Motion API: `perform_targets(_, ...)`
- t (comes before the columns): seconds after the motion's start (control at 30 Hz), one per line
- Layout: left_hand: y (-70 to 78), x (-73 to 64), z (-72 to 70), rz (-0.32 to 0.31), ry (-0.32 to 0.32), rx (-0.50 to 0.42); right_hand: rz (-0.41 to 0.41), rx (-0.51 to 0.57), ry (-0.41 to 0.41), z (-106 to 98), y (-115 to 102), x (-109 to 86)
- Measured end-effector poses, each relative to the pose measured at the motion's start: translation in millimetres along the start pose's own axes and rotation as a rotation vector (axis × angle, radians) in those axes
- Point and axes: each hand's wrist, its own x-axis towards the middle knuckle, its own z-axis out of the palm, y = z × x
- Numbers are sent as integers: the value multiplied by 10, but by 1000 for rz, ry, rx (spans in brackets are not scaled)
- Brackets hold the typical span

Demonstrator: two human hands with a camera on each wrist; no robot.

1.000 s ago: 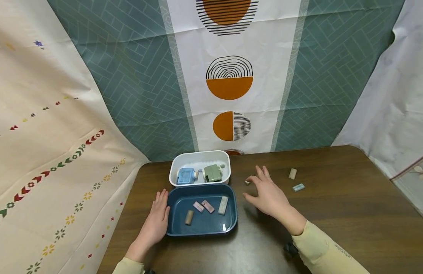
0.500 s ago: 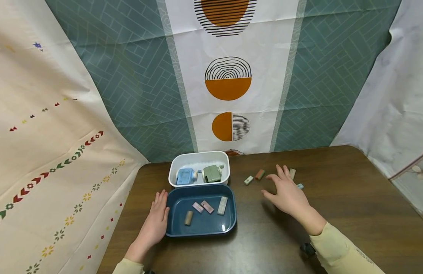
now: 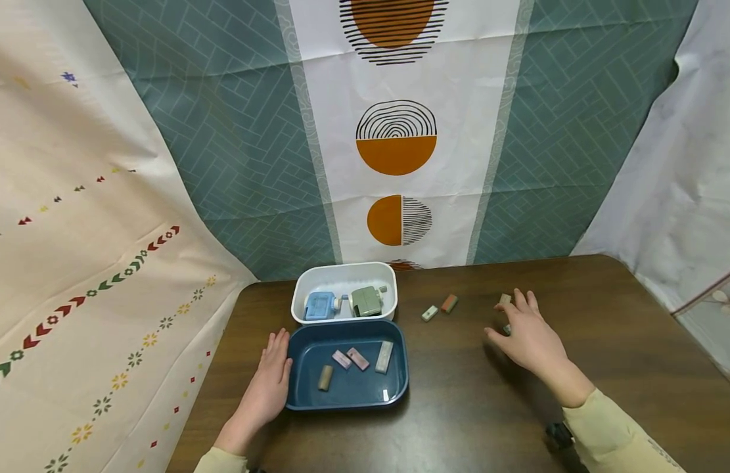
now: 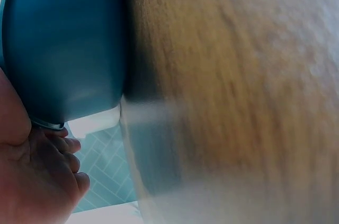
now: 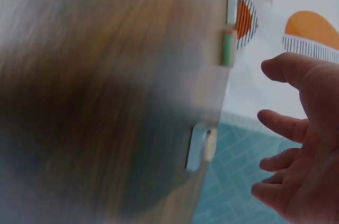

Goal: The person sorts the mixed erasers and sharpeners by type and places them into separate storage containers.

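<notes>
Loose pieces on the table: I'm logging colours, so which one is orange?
The orange piece, just right of the pale piece in the head view. The other two, near the right hand, are a tan piece and a light blue piece.

Right of the blue tray (image 3: 365,394), right hand (image 3: 533,338) hides most of the light-blue block (image 3: 507,328), part of the beige block (image 3: 505,299). White bin (image 3: 341,277) behind tray: near wall covered. Left sleeve (image 3: 221,461), right sleeve (image 3: 621,430) cropped, nearer than tray. Left wrist view: tray cut off, tabletop (image 4: 228,75) beside it blurred.
</notes>
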Motion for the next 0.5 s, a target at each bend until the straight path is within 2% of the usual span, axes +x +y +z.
perform_targets(0.2,7,-4,-1,-6,0,-5,50,-6,-16,-59,209,-13)
perform_targets(0.5,10,0,-6,-6,-6,-7,73,-37,-14,-151,485,-36)
